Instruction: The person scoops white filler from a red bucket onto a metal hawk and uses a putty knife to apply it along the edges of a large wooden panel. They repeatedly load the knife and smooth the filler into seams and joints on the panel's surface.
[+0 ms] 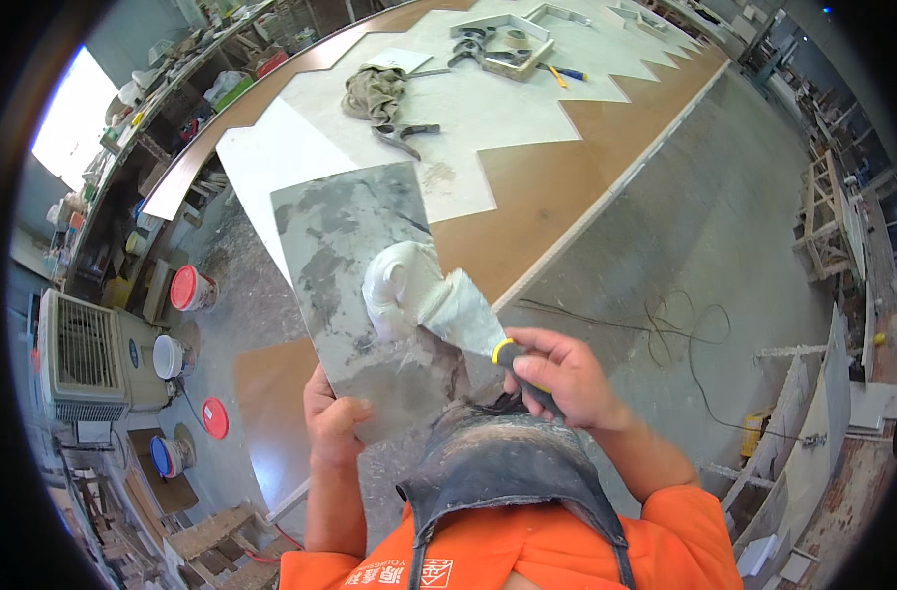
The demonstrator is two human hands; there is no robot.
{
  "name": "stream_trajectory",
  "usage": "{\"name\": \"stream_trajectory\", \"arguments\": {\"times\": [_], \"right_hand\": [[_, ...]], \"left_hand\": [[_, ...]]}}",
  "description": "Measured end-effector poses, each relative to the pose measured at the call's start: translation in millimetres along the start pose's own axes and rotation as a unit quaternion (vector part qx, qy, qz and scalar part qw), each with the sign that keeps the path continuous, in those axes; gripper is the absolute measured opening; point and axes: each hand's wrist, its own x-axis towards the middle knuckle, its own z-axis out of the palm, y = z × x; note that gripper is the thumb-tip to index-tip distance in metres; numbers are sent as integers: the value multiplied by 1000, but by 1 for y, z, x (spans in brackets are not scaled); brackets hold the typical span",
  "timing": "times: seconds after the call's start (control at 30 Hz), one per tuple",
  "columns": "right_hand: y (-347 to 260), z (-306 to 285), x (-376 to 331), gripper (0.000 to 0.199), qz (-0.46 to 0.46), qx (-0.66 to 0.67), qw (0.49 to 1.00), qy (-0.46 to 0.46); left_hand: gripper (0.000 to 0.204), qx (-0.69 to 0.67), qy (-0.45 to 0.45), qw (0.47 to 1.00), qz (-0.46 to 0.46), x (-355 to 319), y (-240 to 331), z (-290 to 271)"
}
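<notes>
My left hand [335,413] grips the near edge of a flat grey board [320,236], thumb on top and fingers underneath. A thick mound of white paste [389,285] sits near the board's right side, and darker smears mark the rest of its surface. Closed round the black and yellow handle of a putty knife [473,320] is my right hand [566,379]. The knife's wide blade is coated in white and touches the paste's right side. Part of the board's near edge lies close to my dark apron [517,457].
Beyond the board stretches a long worktable with white and brown zigzag panels [537,187]. On it lie a crumpled cloth [375,93], a black spring clamp [404,138], and white frames [517,59]. Buckets [191,288] stand on the left floor; a cable [655,334] trails across the right floor.
</notes>
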Motion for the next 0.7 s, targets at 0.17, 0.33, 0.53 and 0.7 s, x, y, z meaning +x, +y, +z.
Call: {"name": "stream_trajectory", "arguments": {"times": [0.17, 0.33, 0.53, 0.7], "right_hand": [[-51, -34, 3, 47, -12, -120, 992, -34], [-95, -42, 6, 47, 9, -284, 947, -150], [-96, -55, -8, 37, -260, -434, 850, -149], [-56, -59, 0, 50, -380, -502, 777, 6]], "left_hand": [[70, 25, -121, 986, -108, 17, 29, -10], [72, 66, -219, 955, -187, 27, 30, 6], [79, -100, -161, 962, -198, 25, -10, 21], [79, -259, -82, 952, -142, 22, -20, 43]]}}
